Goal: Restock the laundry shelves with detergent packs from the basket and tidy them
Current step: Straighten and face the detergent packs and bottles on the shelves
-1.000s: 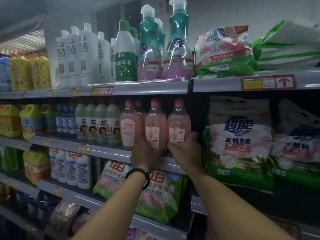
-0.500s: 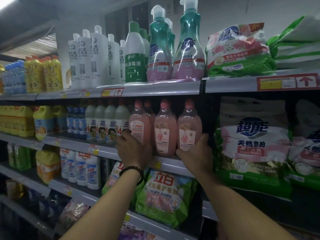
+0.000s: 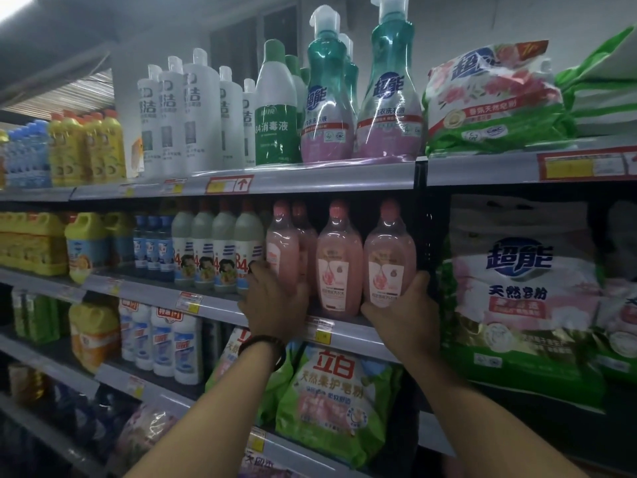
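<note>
My left hand (image 3: 274,300) lay against the leftmost of the front pink bottles (image 3: 282,251) on the middle shelf (image 3: 213,307), palm on its lower body, fingers spread loosely around its left side, one fingertip reaching toward the neighbouring white "84" bottle (image 3: 249,251). A dark band (image 3: 263,350) circled that wrist. My right hand (image 3: 401,313) cupped the lower right side of the rightmost pink bottle (image 3: 389,257), thumb up along its right edge near the dark upright between shelf bays; the fingers curled under and behind the bottle, so I could not tell how tightly they closed. Between the two stood a third pink bottle (image 3: 339,260), touched by neither hand, with a fourth partly hidden behind the leftmost. All stood upright at the shelf's front edge, above a yellow price tag (image 3: 322,334).

The detergent packs lay nearby: a large white-and-green pack (image 3: 524,298) in the bay just right of my right hand, a floral pack (image 3: 493,98) on the top shelf above it, and a green pack (image 3: 336,405) on the shelf below the pink bottles. Teal pump bottles (image 3: 391,98) stood directly above on the top shelf. The basket was not in view.
</note>
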Motion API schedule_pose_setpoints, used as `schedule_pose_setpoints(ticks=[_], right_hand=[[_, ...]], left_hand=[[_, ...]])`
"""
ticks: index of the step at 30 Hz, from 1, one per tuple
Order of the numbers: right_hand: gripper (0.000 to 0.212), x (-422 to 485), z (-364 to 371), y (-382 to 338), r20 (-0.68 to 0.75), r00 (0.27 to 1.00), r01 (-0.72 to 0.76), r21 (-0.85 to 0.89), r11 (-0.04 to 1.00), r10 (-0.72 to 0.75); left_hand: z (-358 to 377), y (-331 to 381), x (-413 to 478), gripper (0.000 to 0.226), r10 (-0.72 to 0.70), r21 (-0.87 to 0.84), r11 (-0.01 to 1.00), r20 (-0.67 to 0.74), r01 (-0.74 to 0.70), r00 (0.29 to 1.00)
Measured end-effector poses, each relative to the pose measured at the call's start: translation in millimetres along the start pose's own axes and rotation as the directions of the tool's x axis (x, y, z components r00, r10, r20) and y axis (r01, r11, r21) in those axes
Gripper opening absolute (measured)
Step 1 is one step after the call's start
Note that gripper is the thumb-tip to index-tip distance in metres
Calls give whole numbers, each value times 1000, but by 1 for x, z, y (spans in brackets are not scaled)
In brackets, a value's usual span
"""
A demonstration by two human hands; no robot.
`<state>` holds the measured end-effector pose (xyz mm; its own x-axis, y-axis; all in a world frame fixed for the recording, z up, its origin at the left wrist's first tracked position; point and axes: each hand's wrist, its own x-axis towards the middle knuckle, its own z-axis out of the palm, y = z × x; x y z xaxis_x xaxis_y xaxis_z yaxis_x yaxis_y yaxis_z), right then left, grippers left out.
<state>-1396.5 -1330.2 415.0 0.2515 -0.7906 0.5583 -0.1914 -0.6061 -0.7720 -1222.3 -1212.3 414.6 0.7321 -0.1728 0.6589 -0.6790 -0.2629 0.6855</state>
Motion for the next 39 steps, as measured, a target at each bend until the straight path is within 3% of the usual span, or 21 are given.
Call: schedule_pose_setpoints(ticks=[5, 9, 13, 18, 22, 24, 26, 28, 30, 31, 34, 39], right_hand=[[77, -1, -1, -1, -2, 1000, -6, -8, 1000, 6], [77, -2, -1, -1, -1, 1000, 0, -6, 1000, 0], [75, -1, 0, 0, -1, 1000, 8, -12, 1000, -8], [77, -1, 1, -1, -6, 1000, 1, -23, 1000, -1], [76, -2, 1, 0, -8, 1000, 5, -27, 1000, -6], [76, -2, 1, 0, -9, 1000, 4, -20, 1000, -4], [77, -2, 1, 0, -9, 1000, 3, -16, 1000, -4], [77, -2, 1, 0, -9, 1000, 3, -18, 1000, -3], [77, -2, 1, 0, -4, 1000, 3, -15, 1000, -3], [77, -2, 1, 0, -2, 1000, 3, -12, 1000, -3], [77, -2, 1, 1, -2, 1000, 2, -1, 1000, -2], [76, -2, 1, 1, 1, 1000, 6, -10, 1000, -6]], left_hand=[[-10, -21, 6, 42, 78, -227, 972, 96, -54, 992], [-9, -10, 5, 68, 20, -234, 972, 32, -12, 999], [-9, -10, 7, 58, 32, -215, 976, 47, -21, 998], [-20, -19, 13, 60, 124, -366, 930, 230, -32, 965], [-28, -24, 27, 54, 120, -529, 834, 450, 157, 885], [-27, -22, 27, 49, 90, -516, 838, 447, 174, 890], [-19, -15, 21, 62, 67, -461, 882, 330, 99, 942], [-8, -1, 11, 89, 40, -205, 979, 176, -3, 984], [0, 14, 2, 97, 9, 60, 998, 12, -9, 1000], [2, 19, 0, 96, 0, 103, 995, -35, 4, 999], [7, 21, 0, 100, -34, 101, 994, -39, 38, 999], [2, 7, 9, 102, 30, 40, 999, 83, -34, 996]])
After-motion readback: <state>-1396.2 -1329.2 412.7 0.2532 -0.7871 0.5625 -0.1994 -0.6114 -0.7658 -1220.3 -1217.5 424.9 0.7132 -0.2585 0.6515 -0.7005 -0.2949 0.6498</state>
